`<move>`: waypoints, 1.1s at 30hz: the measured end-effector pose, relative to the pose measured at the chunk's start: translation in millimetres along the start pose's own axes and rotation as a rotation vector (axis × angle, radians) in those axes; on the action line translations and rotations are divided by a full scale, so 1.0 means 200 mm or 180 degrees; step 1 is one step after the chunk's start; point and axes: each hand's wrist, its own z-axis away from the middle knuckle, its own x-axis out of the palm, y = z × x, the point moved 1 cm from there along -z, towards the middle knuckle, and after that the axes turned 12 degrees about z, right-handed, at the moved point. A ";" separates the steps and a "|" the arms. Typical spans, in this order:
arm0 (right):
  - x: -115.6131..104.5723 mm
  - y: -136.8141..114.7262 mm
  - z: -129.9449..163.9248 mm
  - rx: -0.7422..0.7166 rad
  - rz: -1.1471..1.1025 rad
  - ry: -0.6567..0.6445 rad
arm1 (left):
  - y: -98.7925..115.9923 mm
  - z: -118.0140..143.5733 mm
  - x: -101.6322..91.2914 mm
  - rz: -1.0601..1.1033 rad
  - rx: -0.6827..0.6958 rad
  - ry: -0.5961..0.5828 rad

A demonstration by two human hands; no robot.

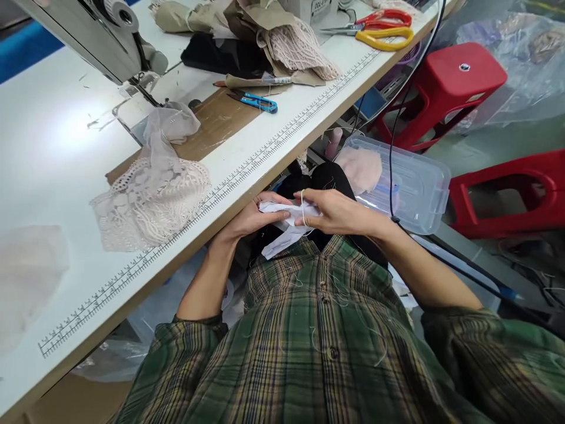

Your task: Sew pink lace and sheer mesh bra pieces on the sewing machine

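Both hands met in the lap, just below the near edge of the table [273, 154]. The left hand [256, 217] lay curled under a bundle of white cloth [282, 227], its fingers bent around the cloth's left end and its thumb on top. The right hand [338, 212] rested over the bundle's right side, fingers closed loosely on it, with a thin thread [302, 206] looped over one finger. One end of the cloth hung down toward the green plaid shirt [318, 335].

On the table, left of the hands, a piece of pale lace [152, 200] lay near a printed ruler [212, 203] that ran along the table edge. Its sheer end reached up to the sewing machine [101, 35] at the far left. Farther back lay blue snips [256, 101], a pen [260, 81] and a heap of beige fabric [273, 35]. Red and yellow scissors [379, 28] sat at the far right of the table.

Right of the hands, a clear plastic box [415, 185] stood on the floor, crossed by a black cable [391, 176]. Two red stools [459, 82] stood beyond it.
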 end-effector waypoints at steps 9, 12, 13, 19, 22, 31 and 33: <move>0.25 0.04 0.05 0.0465 -0.3621 -0.1243 | -0.01 -0.02 0.06 0.0120 0.0705 -0.0642; 0.26 0.02 0.09 0.0717 -0.4592 -0.1491 | 0.01 -0.03 0.09 0.0049 0.1068 -0.0739; 0.25 0.02 0.11 0.0746 -0.4835 -0.1494 | 0.02 -0.03 0.09 0.0041 0.1202 -0.0750; 0.25 -0.02 0.16 0.0667 -0.5519 -0.1236 | 0.03 -0.06 0.10 0.0246 0.1673 -0.0858; 0.30 -0.04 0.17 0.0719 -0.5608 -0.0891 | 0.02 -0.07 0.09 0.0312 0.1484 -0.0915; 0.41 -0.06 0.17 0.0592 -0.5716 -0.0242 | -0.15 -0.01 0.09 0.1985 -0.0095 -0.0709; 0.41 -0.06 0.17 0.0587 -0.5676 -0.0318 | -0.20 0.02 0.12 0.2304 -0.0574 -0.0630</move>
